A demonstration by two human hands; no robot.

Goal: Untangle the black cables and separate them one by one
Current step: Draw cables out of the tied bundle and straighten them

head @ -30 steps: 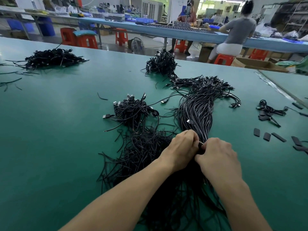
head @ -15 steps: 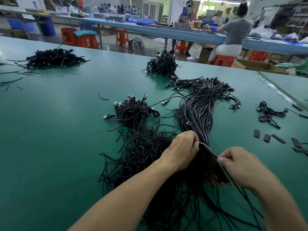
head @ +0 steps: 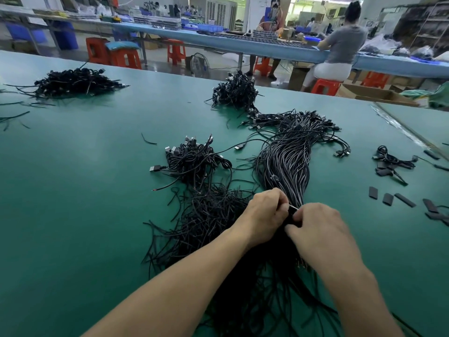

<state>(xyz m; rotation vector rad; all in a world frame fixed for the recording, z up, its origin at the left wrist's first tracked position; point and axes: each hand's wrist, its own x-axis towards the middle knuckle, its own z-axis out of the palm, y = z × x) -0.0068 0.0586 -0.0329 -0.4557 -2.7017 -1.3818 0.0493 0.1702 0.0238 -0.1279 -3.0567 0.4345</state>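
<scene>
**On the green bench (head: 97, 190), most cables still bundled**

At mid-bench, the left hand (head: 264, 215) has its grip curled round the neck of the main bundle (head: 286, 164) of black cables. The right hand (head: 318, 229) pinches a pale strand (head: 293, 207) there. A loose heap (head: 209, 215) lies just beside them. Judging by the thick bundle, most separating remains.

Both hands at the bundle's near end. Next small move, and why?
Probably draw the right hand back toward the body, sliding out the thin strand that shows between the hands, while the left hand pins the cable bundle. Both hands meet at its near end, fingers curled.
</scene>
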